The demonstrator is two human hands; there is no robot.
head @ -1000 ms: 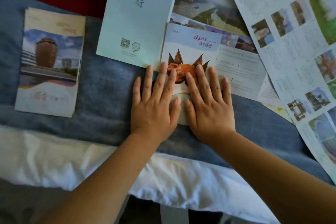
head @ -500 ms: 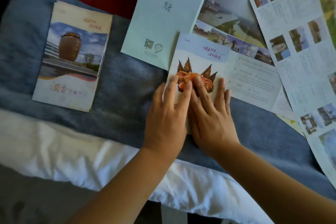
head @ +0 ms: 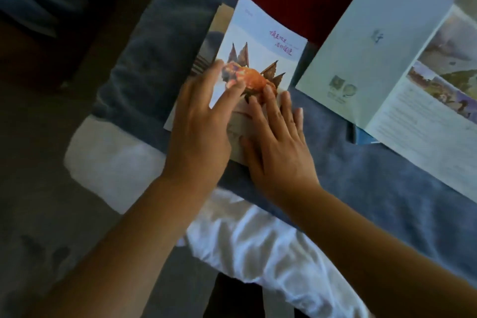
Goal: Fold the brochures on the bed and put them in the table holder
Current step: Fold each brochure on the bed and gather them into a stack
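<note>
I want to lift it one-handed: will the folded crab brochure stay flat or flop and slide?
Probably floppy: the crab brochure is thin paper, and its far edge already curls up. It looks light. It may slide, since it lies on another brochure, with the left hand and right hand laid flat on it.

Two bare forearms, no sleeves; left hand, right hand without rings, watch, gloves.
</note>
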